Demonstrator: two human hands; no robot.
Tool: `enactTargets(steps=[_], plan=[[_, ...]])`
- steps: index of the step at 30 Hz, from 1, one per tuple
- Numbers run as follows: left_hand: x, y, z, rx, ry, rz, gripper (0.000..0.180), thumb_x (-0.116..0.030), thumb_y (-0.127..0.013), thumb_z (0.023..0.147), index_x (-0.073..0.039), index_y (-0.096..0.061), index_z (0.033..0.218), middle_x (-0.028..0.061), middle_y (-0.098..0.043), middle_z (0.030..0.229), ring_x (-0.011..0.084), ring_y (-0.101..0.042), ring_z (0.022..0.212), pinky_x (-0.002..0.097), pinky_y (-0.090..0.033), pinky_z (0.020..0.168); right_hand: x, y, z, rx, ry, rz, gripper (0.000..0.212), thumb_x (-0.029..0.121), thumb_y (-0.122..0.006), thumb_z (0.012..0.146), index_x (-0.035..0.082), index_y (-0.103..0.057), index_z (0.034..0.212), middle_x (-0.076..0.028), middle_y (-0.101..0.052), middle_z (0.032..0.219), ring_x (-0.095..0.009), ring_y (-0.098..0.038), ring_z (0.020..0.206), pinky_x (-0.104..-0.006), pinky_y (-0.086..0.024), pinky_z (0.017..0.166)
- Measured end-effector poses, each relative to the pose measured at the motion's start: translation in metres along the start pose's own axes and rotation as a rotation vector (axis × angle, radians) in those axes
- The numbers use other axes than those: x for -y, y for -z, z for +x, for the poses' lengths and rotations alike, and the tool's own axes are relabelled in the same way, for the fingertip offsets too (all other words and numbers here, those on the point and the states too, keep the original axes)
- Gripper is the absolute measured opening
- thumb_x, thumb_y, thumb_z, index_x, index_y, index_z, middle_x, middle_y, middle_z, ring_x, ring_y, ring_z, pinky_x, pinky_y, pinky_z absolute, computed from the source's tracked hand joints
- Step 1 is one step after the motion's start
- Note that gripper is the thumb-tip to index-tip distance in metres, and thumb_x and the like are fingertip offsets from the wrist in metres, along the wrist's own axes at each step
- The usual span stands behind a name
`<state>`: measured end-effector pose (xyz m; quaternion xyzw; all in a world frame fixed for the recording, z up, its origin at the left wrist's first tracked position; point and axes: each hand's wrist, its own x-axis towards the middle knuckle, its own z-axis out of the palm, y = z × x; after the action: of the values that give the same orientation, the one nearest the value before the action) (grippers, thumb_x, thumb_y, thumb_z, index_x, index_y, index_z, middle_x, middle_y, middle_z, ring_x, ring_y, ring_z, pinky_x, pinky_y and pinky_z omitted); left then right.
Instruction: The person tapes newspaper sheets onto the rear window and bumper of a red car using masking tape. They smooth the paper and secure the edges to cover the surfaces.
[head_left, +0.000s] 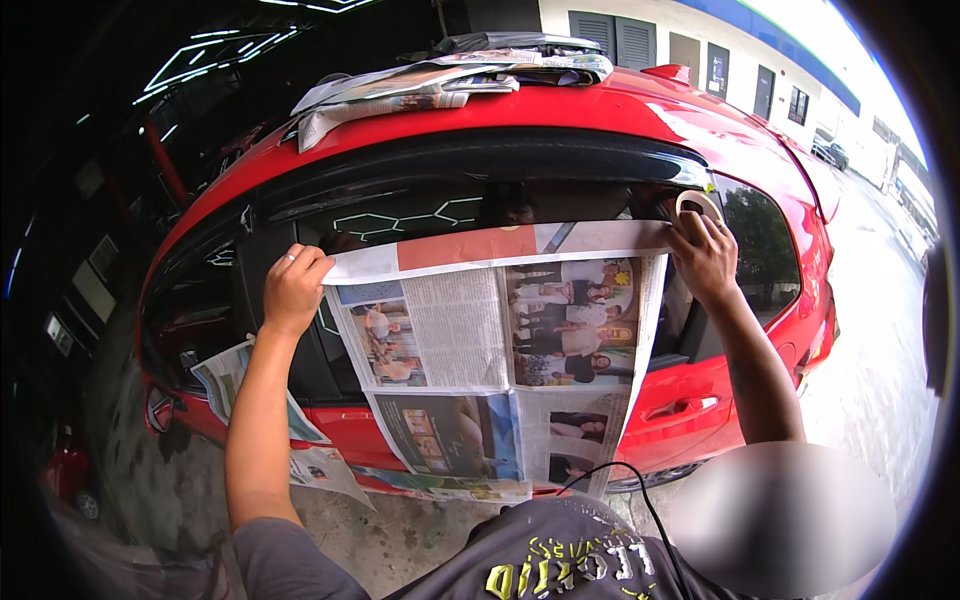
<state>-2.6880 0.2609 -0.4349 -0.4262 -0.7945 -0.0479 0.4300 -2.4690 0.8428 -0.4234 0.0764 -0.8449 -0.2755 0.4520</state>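
Note:
A large newspaper sheet [460,330] hangs spread against the side of a red car [690,415], over a rear door and its dark window [400,215]. Its top edge is folded over into a band. At the band's left end, my left hand [297,285] pinches the corner between thumb and fingers. My right hand [706,255] grips the opposite top corner, and a roll of pale masking tape [698,205] is held in the same hand, against the window. Between both hands the sheet is stretched nearly straight.
A pile of newspapers [430,85] lies on the car roof. More newspaper [320,470] hangs on the front door at left. A dark cable [645,500] runs down my shirt. Beyond the rear stands a white building [690,50]; another red vehicle [75,475] is at far left.

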Motion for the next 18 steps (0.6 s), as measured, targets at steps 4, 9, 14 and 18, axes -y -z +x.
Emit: enactTargets(steps=[4,9,14,18], plan=[[-0.002,0.001,-0.007,-0.006,-0.009,0.062,0.022,0.003,-0.073,0.078,-0.007,-0.077,0.097,0.0041,-0.070,0.096,0.0257,-0.070,0.095,0.0396,-0.061,0.081,-0.004,-0.006,0.007,-0.025,0.068,-0.007,0.026,0.020,-0.073,0.082,0.021,-0.076,0.108,0.000,-0.070,0.108,-0.018,-0.073,0.090,-0.0411,-0.059,0.081],[0.001,-0.004,-0.011,-0.020,-0.079,0.125,0.019,-0.002,-0.074,0.081,-0.005,-0.077,0.100,0.0055,-0.070,0.099,0.0252,-0.069,0.098,0.0383,-0.061,0.083,-0.005,-0.005,0.013,-0.037,0.161,0.006,0.033,0.015,-0.075,0.081,0.020,-0.078,0.113,0.000,-0.065,0.097,-0.017,-0.071,0.084,-0.0366,-0.055,0.073],[0.000,-0.008,-0.017,-0.008,-0.149,0.188,0.025,-0.002,-0.073,0.083,-0.003,-0.075,0.108,0.0071,-0.070,0.107,0.0261,-0.068,0.102,0.0379,-0.060,0.087,0.000,0.003,0.014,0.015,0.109,0.014,0.041,0.015,-0.076,0.079,0.022,-0.078,0.120,-0.001,-0.065,0.102,-0.019,-0.070,0.090,-0.0379,-0.055,0.075],[-0.004,0.002,-0.034,0.124,-0.046,0.253,0.047,-0.012,-0.078,0.082,-0.001,-0.071,0.127,0.0126,-0.067,0.127,0.0307,-0.062,0.121,0.0453,-0.051,0.107,0.020,0.018,0.020,0.090,-0.031,0.094,0.043,0.026,-0.079,0.084,0.017,-0.076,0.126,-0.005,-0.063,0.107,-0.023,-0.066,0.098,-0.0400,-0.055,0.081]])
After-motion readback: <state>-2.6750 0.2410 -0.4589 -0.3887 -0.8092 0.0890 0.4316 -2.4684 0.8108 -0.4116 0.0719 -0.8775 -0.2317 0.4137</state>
